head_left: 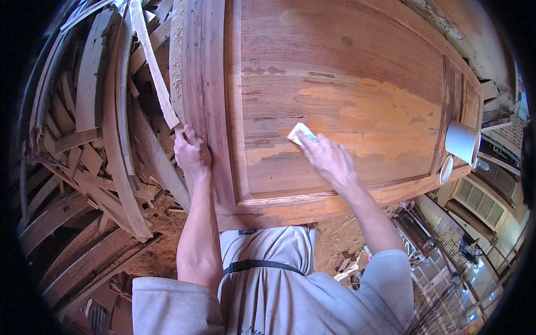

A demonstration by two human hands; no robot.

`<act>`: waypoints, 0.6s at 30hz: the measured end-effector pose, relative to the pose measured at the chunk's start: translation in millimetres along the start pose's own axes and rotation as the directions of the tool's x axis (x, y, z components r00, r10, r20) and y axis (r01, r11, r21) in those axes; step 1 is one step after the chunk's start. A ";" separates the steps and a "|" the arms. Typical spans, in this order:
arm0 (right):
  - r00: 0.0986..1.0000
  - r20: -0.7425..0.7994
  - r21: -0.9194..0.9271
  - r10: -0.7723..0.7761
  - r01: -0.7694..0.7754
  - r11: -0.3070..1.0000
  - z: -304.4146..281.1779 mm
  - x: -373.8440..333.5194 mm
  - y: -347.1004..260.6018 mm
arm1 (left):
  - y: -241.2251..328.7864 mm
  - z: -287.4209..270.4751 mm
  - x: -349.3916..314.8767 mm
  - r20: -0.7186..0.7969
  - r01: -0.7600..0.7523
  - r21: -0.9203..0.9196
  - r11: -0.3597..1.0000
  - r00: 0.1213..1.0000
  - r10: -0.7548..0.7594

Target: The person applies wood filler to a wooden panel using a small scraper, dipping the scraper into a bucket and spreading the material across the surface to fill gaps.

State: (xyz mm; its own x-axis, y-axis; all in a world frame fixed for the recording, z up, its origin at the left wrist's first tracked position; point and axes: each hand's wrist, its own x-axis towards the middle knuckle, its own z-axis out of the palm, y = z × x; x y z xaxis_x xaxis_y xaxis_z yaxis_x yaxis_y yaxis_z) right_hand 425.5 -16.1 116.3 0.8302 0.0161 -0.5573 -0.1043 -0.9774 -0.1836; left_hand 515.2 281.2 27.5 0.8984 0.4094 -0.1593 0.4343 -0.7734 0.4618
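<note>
A large reddish-brown wooden door (pixel 335 61) with a recessed panel lies in front of me. Patches of orange filler (pixel 379 120) are smeared along its grain. My right hand (pixel 329 159) is closed on a small flat whitish piece (pixel 300 133), pressed to the panel; its exact kind is unclear, and fingers cover part of it. My left hand (pixel 192 153) has its fingers curled at the door's left edge, beside the lower end of a pale thin wood strip (pixel 151 56). The fingertips on the far side of that edge are hidden.
Scrap boards (pixel 97 72) are piled along the left. On the door's right end stands a white bucket (pixel 462 140), with a round white lid (pixel 446 169) beside it. Frames and clutter (pixel 441 245) fill the lower right. Sawdust covers the floor (pixel 340 234).
</note>
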 end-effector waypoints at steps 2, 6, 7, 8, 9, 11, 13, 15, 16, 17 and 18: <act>1.000 -0.023 -0.019 0.020 -0.020 1.000 -9.3 -11.0 24.2 | 1.4 0.6 0.0 -0.020 -0.009 -0.006 1.000 1.000 0.009; 0.978 0.116 0.019 0.176 -0.180 0.984 -19.7 -25.8 93.3 | 3.9 -0.7 -2.2 -0.011 -0.008 -0.008 1.000 1.000 0.008; 0.955 0.174 0.045 0.242 -0.253 0.966 -22.7 -30.2 106.7 | 5.3 2.5 -1.7 -0.008 -0.019 -0.018 1.000 1.000 0.019; 0.956 0.171 0.040 0.239 -0.249 0.968 -22.1 -34.1 108.5 | 3.0 2.3 -1.0 -0.011 -0.015 -0.021 1.000 1.000 0.015; 0.964 0.072 0.220 0.254 -0.264 0.939 -19.4 -38.3 107.1 | -1.0 -0.5 -0.4 -0.021 -0.003 0.009 1.000 1.000 0.004; 0.941 -0.120 0.506 0.318 -0.218 0.835 1.7 -51.5 95.9 | -3.7 -1.7 -0.5 -0.033 0.019 0.035 0.999 0.999 -0.018; 0.902 -0.176 0.654 0.394 -0.192 0.732 26.3 -60.1 51.8 | -3.5 -0.7 1.0 -0.005 0.009 0.044 0.999 1.000 -0.009; 0.870 -0.188 0.700 0.456 -0.207 0.683 44.8 -62.8 8.9 | -0.6 0.3 0.4 -0.005 0.018 0.037 0.999 1.000 -0.018; 0.849 -0.228 0.712 0.477 -0.188 0.677 59.4 -60.0 -2.8 | 0.4 -0.9 1.1 -0.001 0.024 0.042 0.999 1.000 -0.024; 0.850 -0.228 0.715 0.475 -0.185 0.674 64.5 -53.7 -12.5 | -1.2 -0.3 2.5 -0.005 0.022 0.046 0.999 1.000 -0.022; 0.824 -0.316 0.652 0.470 -0.171 0.739 68.0 -48.9 -20.5 | -3.0 0.3 2.6 -0.010 0.007 0.032 0.999 1.000 -0.007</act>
State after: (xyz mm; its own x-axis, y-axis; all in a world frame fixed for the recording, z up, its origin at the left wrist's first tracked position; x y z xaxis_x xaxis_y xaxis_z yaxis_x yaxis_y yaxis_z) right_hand 349.9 17.4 92.3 0.8082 -0.5128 -0.2896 -0.5763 -0.5873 -0.5683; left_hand 516.3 284.4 25.4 0.8947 0.4193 -0.1540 0.4426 -0.7855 0.4325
